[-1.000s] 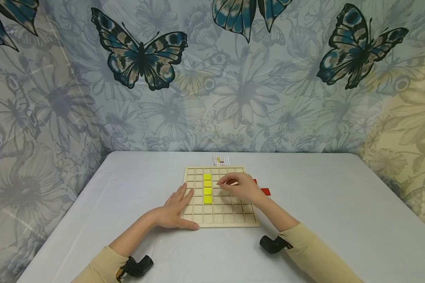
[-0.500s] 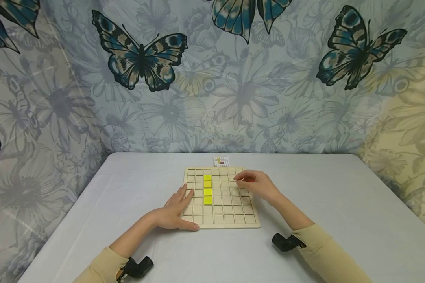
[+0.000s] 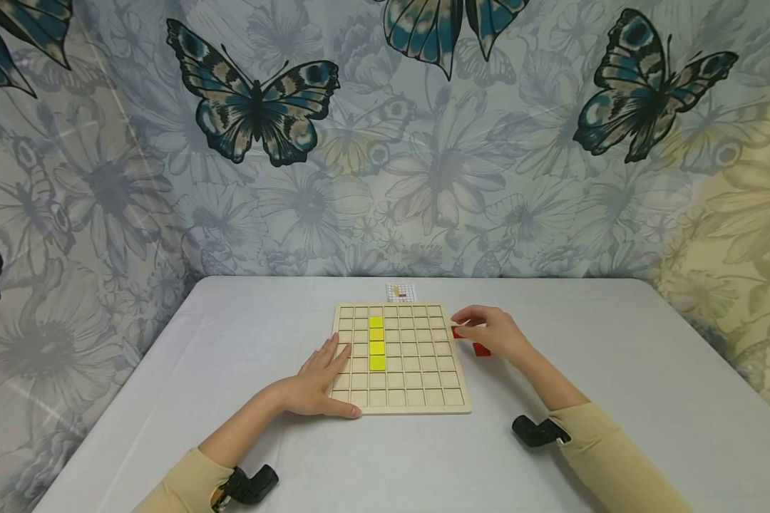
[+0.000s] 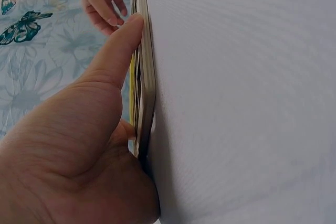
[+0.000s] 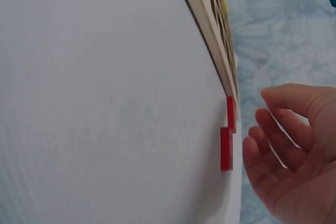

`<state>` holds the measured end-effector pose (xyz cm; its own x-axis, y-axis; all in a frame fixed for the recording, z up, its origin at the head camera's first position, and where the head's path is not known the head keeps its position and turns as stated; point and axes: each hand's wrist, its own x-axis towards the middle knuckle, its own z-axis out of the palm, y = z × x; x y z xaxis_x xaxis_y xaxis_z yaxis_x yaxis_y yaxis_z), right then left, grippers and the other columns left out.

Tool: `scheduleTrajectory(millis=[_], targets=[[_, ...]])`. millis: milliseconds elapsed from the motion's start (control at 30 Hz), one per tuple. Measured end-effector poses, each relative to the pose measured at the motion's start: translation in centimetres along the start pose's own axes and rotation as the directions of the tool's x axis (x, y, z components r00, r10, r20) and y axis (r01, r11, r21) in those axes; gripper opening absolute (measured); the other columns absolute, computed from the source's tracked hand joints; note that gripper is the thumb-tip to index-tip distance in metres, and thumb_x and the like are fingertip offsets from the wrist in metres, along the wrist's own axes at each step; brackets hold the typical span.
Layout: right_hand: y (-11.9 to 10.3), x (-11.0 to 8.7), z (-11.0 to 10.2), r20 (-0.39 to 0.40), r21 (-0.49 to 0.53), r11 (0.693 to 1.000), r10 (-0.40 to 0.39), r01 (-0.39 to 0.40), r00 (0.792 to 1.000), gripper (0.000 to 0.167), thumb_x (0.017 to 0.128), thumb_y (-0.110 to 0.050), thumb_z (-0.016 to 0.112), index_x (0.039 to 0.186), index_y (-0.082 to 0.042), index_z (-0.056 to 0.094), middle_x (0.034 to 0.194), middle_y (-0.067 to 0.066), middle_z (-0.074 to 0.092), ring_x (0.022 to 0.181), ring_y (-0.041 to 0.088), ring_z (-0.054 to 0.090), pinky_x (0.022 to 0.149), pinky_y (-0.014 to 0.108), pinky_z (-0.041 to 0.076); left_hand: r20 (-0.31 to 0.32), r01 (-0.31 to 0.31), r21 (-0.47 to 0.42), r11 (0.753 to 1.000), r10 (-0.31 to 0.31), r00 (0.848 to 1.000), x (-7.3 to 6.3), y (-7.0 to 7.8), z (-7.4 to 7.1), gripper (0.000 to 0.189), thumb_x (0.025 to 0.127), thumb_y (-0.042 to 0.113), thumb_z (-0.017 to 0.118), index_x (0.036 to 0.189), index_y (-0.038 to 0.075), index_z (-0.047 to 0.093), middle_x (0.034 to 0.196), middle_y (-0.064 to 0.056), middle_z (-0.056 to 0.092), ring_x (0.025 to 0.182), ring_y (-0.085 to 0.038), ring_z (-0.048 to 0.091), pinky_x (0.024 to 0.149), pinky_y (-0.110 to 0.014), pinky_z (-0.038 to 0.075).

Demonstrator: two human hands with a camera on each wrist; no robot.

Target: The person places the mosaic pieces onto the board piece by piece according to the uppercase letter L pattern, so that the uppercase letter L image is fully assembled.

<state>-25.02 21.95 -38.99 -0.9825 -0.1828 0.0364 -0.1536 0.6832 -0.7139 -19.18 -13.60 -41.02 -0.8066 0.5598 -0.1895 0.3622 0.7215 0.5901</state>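
Note:
A light wooden grid board (image 3: 417,394) lies flat on the table, with several yellow tiles (image 3: 376,348) in one column of its cells. My left hand (image 3: 312,385) rests on the board's left side, fingers spread and thumb at the front edge, as the left wrist view also shows. Off the board's right side, my right hand (image 3: 495,332) hovers over two red tiles. One red tile (image 3: 457,333) is close to the board's edge; the other red tile (image 3: 482,350) lies farther right and nearer. In the right wrist view the fingers are loosely bent, apart from both tiles and holding nothing.
Behind the board lies a small printed card (image 3: 401,292) with a grid pattern. A white cloth covers the table (image 3: 385,463), and a butterfly-print backdrop (image 3: 449,185) rises behind it. Black wrist cameras sit at both cuffs.
My right hand has moved right, from over the board to above the red tiles beside it. The left hand stays in place, and the yellow tiles look the same.

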Motion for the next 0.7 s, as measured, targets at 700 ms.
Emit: scheduleTrajectory(millis=[700], targets=[[1.2,0.8,-0.4,0.058,-0.083,0.996,0.042,-0.037,0.997,0.025,0.085,-0.012,0.072,0.110,-0.009,0.071,0.110,0.013,0.064,0.104,0.030,0.057,0.079,0.038,0.053,0.002,0.007,0.002,1.000,-0.007,1.000,0.0,0.0,0.1,0.115,0.079,0.056,0.074,0.156,0.003,0.008,0.160,-0.020,-0.013,0.147,-0.032,-0.012,0.117,-0.050,-0.002]])
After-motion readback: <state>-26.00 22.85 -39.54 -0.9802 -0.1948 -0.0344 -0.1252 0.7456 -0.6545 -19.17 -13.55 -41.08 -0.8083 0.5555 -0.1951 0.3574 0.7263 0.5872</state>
